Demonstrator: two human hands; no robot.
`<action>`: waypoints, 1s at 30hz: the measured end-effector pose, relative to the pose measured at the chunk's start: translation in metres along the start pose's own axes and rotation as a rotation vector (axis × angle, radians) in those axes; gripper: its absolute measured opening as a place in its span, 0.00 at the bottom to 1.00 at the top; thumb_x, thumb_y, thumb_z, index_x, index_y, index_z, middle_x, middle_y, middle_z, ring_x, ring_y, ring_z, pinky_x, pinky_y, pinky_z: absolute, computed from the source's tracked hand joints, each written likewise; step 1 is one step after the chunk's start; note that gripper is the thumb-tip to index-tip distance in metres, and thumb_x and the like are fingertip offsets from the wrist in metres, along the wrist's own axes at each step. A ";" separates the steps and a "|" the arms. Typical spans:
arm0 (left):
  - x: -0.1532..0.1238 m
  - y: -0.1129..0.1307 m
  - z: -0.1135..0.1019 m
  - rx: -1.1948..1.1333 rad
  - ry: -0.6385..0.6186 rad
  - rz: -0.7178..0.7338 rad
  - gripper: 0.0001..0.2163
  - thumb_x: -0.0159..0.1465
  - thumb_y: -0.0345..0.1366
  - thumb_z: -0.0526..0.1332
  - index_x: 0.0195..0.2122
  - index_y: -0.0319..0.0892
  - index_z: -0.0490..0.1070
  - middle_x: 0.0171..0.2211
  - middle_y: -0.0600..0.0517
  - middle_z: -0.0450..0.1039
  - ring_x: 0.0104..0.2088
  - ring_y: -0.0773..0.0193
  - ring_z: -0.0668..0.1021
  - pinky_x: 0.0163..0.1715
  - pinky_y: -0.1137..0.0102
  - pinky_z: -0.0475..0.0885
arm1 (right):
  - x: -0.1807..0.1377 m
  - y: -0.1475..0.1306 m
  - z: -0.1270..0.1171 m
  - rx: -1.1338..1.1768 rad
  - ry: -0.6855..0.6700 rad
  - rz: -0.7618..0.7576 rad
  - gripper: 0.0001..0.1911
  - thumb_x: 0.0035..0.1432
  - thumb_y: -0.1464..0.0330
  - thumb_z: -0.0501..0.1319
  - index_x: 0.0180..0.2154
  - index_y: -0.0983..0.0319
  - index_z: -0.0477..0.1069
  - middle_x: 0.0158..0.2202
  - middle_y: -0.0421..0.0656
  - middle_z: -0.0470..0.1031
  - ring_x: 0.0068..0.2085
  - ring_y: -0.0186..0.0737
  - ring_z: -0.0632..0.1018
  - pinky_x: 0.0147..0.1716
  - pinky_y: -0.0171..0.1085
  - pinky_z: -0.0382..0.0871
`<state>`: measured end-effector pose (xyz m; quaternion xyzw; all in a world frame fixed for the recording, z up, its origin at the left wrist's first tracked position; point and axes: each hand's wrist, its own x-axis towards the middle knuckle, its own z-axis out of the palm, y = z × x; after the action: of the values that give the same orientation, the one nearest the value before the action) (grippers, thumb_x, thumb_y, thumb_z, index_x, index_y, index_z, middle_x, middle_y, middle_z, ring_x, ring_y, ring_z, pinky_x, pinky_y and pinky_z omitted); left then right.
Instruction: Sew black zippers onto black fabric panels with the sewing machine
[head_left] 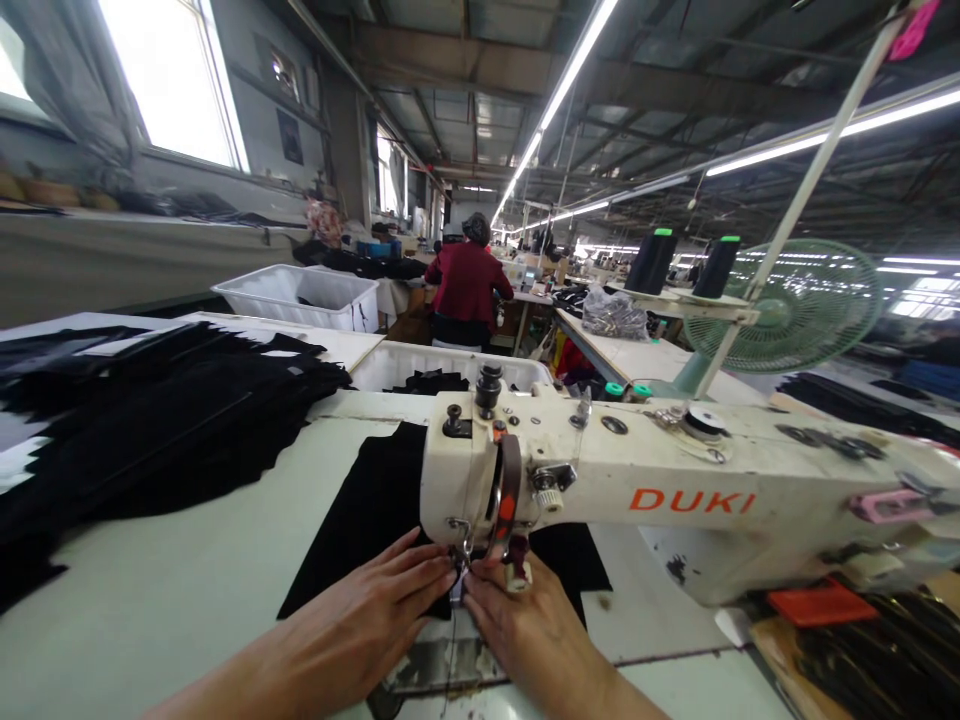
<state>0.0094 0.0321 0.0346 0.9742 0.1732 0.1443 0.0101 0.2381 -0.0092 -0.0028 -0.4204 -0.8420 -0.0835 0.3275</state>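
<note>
A black fabric piece (360, 510) lies flat under the needle end of a cream sewing machine (585, 470) lettered DUKI. My left hand (375, 610) rests on the cloth left of the presser foot (463, 565), its fingers stretched out and flat. On the other side, my right hand (532, 620) has its fingertips drawn together against the work close to the foot. The machine head partly hides those fingers. A small pale patch shows between my two hands at the needle.
Stacked black fabric pieces (165, 420) cover the table's left side. Behind the machine stands a white bin (450, 362); another white bin (300, 295) is farther back. Thread cones (651, 262), a green fan (780, 305) and an orange-red item (821, 602) are at right. A person (469, 280) sits ahead.
</note>
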 end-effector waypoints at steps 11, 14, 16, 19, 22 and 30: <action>-0.004 -0.004 0.011 0.085 0.068 0.045 0.25 0.65 0.22 0.53 0.64 0.37 0.63 0.59 0.44 0.71 0.61 0.55 0.71 0.65 0.55 0.57 | 0.004 0.000 -0.003 0.042 0.041 0.032 0.08 0.60 0.75 0.65 0.41 0.59 0.77 0.39 0.41 0.81 0.41 0.42 0.80 0.45 0.38 0.74; -0.006 -0.005 0.017 0.065 0.104 0.033 0.25 0.67 0.23 0.53 0.66 0.38 0.59 0.60 0.43 0.70 0.62 0.55 0.70 0.66 0.53 0.54 | 0.006 0.001 -0.004 0.053 0.047 0.039 0.08 0.60 0.75 0.64 0.41 0.59 0.77 0.39 0.42 0.81 0.41 0.42 0.80 0.45 0.38 0.74; -0.007 -0.005 0.019 0.043 0.110 0.016 0.25 0.68 0.24 0.54 0.67 0.39 0.58 0.61 0.44 0.69 0.62 0.54 0.70 0.66 0.53 0.54 | 0.006 0.002 -0.005 0.059 0.048 0.041 0.08 0.61 0.75 0.63 0.40 0.59 0.77 0.39 0.42 0.81 0.41 0.42 0.79 0.45 0.38 0.74; -0.007 -0.004 0.019 0.030 0.104 -0.011 0.24 0.69 0.26 0.54 0.66 0.39 0.59 0.61 0.44 0.69 0.62 0.54 0.70 0.65 0.53 0.56 | 0.006 0.003 -0.008 0.069 0.041 0.039 0.07 0.62 0.75 0.62 0.39 0.59 0.77 0.38 0.43 0.80 0.42 0.43 0.79 0.45 0.39 0.75; -0.006 -0.003 0.015 0.043 0.085 -0.015 0.23 0.70 0.27 0.55 0.66 0.38 0.60 0.61 0.43 0.68 0.62 0.54 0.69 0.65 0.54 0.56 | 0.006 0.003 -0.010 0.077 0.028 0.053 0.07 0.62 0.75 0.61 0.40 0.59 0.76 0.38 0.43 0.80 0.43 0.43 0.79 0.46 0.39 0.74; -0.007 0.001 0.011 0.001 0.041 -0.048 0.23 0.70 0.29 0.57 0.66 0.41 0.59 0.63 0.44 0.67 0.63 0.54 0.68 0.66 0.54 0.56 | 0.006 0.004 -0.012 0.097 0.030 0.054 0.07 0.63 0.74 0.61 0.38 0.57 0.76 0.39 0.42 0.80 0.43 0.43 0.79 0.47 0.41 0.73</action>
<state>0.0064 0.0293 0.0218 0.9666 0.1968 0.1641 0.0096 0.2440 -0.0074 0.0094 -0.4254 -0.8284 -0.0402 0.3622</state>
